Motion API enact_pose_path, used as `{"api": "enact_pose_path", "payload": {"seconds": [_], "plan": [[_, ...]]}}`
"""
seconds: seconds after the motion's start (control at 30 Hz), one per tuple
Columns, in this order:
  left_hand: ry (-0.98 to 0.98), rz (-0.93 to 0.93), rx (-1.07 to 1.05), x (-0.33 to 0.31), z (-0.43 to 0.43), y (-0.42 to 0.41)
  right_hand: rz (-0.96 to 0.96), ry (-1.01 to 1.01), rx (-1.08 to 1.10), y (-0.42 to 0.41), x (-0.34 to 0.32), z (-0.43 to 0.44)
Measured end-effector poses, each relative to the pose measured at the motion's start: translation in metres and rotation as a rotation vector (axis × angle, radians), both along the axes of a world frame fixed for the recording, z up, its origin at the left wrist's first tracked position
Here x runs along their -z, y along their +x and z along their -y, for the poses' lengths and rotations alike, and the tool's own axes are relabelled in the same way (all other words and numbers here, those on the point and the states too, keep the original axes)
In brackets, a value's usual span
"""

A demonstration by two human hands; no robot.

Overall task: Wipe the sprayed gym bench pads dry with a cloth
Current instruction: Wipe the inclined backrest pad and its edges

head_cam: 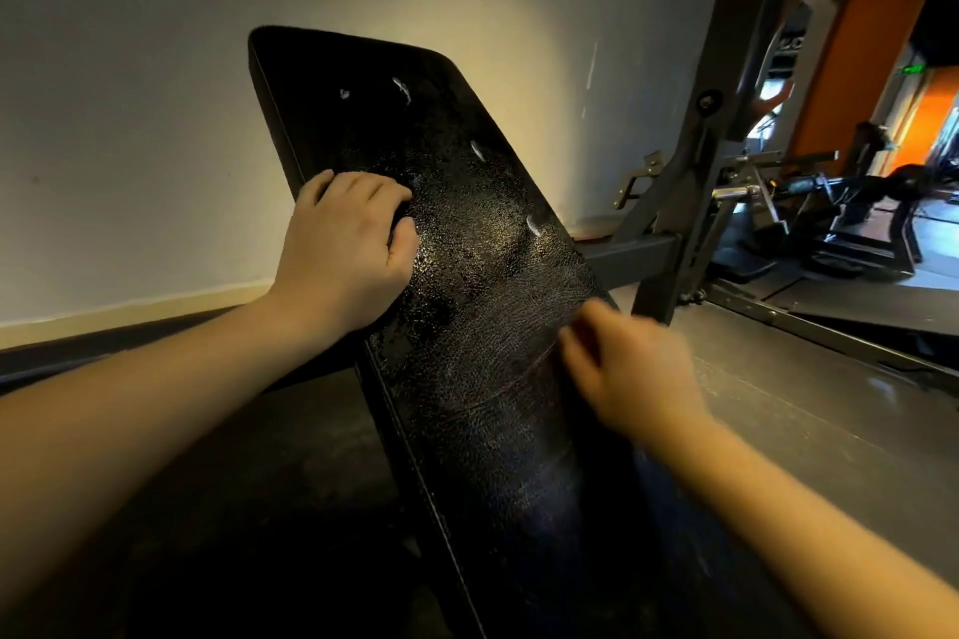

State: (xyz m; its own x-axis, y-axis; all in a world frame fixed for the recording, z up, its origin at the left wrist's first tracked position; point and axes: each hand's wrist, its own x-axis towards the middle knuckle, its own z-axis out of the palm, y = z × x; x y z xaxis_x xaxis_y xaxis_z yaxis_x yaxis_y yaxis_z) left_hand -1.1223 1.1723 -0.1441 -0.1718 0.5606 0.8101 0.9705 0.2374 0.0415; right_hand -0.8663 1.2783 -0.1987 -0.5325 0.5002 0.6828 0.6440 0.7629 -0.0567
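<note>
Beside a grey frame (690, 202), left fingers (363, 187) clutch a dark cloth (402, 219) on the pad (467, 234); right fingers (584, 345) too blurred.

bench pad (467, 234): black grained leather-like cover, wet gloss | frame (690, 202): matt grey metal | wall (129, 93): matt paint

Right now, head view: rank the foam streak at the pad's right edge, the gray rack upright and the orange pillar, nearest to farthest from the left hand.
From the left hand, which grips the dark cloth:
1. Foam streak, on the pad's right edge.
2. Gray rack upright, right of the pad.
3. Orange pillar, far right background.
</note>
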Motion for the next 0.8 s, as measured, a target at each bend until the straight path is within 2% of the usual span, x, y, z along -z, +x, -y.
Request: {"api": "enact_pose_path", "payload": {"seconds": [0.07, 0.13, 0.23, 0.3, 0.37, 0.47, 0.53, 0.6, 0.7, 0.8], "plan": [[0.004, 0.004, -0.008, 0.000, -0.001, 0.001, -0.061, -0.064, 0.174, -0.022, -0.029, -0.033], [0.003, 0.010, -0.006, -0.001, 0.000, 0.000, -0.094, -0.124, 0.172, -0.060, -0.047, -0.033], [-0.005, 0.006, 0.002, -0.002, 0.004, -0.001, -0.051, -0.062, -0.092, -0.093, -0.041, 0.038], [-0.010, 0.006, 0.008, -0.004, 0.004, -0.001, -0.052, 0.026, -0.305, -0.072, -0.015, 0.081], [-0.003, 0.009, 0.011, -0.003, 0.004, -0.001, -0.063, 0.002, -0.366, -0.034, 0.009, 0.076], [0.015, 0.011, 0.013, 0.001, 0.002, 0.001, -0.052, -0.003, -0.091, -0.003, 0.009, 0.018], [0.020, 0.010, 0.011, 0.002, 0.001, 0.002, -0.068, -0.028, 0.094, -0.017, -0.014, -0.021], [0.013, 0.018, 0.007, 0.001, 0.002, 0.002, -0.104, -0.091, 0.155, -0.047, -0.041, -0.035], [-0.003, 0.012, 0.007, -0.001, 0.004, 0.000, -0.102, -0.133, 0.011, -0.087, -0.049, 0.006], [0.001, 0.002, 0.014, -0.002, 0.004, -0.002, -0.051, -0.001, -0.345, -0.066, -0.008, 0.082]]}}
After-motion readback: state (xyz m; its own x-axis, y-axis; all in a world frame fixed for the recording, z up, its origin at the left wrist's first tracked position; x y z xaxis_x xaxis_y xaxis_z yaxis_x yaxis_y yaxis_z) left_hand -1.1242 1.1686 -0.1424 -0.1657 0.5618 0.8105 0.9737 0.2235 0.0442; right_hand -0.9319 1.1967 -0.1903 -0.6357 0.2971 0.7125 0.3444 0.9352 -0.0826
